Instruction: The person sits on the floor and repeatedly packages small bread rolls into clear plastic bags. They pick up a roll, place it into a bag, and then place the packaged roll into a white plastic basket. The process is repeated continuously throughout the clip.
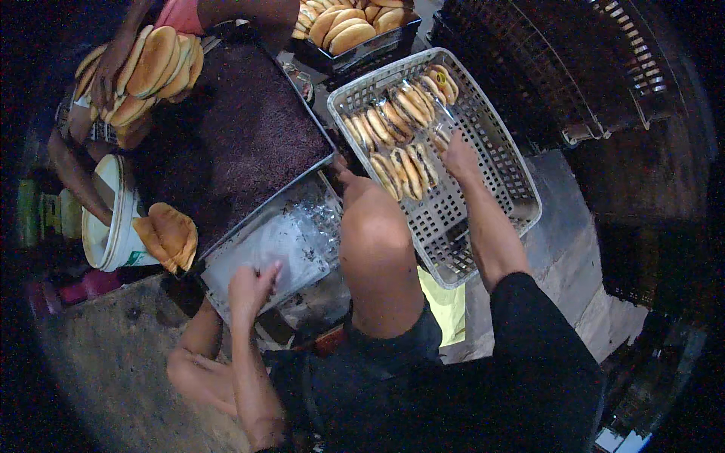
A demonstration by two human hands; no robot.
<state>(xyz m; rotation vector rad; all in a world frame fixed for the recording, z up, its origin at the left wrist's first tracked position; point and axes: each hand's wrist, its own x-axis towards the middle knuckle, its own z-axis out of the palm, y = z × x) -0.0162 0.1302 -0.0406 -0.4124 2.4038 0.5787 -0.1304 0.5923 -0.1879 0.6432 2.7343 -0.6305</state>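
Observation:
A pale plastic crate with a lattice floor stands at my right, with rows of filled buns in clear wrap inside it. My right hand reaches into the crate, its fingers closed on a wrapped bun beside the end of a row. Over a metal tray my left hand hovers with loosely bent fingers, thumb apart, and nothing visible in it. Clear plastic bags lie in that tray, close to the left hand.
Beyond the tray sits a large pan of dark crumbly filling. At the left another person's arm dips into a white bucket, near stacked split buns. More buns fill a black container behind. Dark crates stand at the right.

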